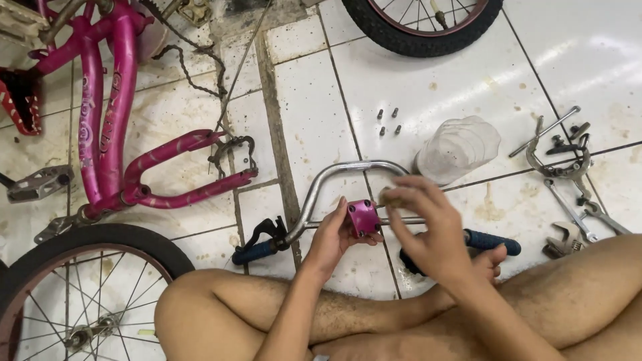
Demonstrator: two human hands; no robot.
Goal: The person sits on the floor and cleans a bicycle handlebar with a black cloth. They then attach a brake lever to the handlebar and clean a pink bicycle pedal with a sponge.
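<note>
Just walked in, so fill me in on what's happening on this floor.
A person sits cross-legged on a tiled floor among bicycle parts. The left hand holds a small pink stem clamp against a silver handlebar with blue grips. The right hand pinches something small just beside the clamp; what it is cannot be made out. A pink bike frame, loose bolts, a clear plastic cup and wrenches lie around.

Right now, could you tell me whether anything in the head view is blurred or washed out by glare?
Head view: right hand slightly motion-blurred at the fingertips; pink stem in the left hand sharp; soft glare on white tiles upper right.
</note>
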